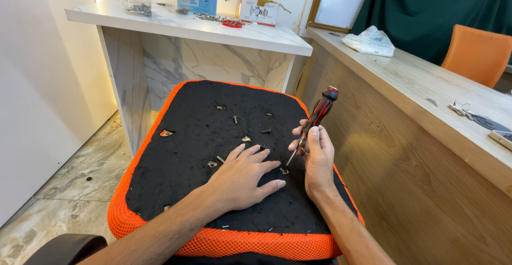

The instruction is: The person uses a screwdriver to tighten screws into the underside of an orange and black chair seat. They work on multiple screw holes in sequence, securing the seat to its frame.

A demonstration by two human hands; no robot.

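Clearly light and stiff, the screwdriver (312,129) is best gripped by its ribbed handle, where the right hand (318,161) wraps it, tip on a screw (285,171) in the upturned seat (176,153), beside the left hand (242,177) pressed flat, fingers spread.

The place looks like an office or reception area: a marble-faced counter (192,27) meets a long wooden desk (426,94), with an orange office chair (477,54), a dark green curtain (426,9) and polished stone floor (80,163).
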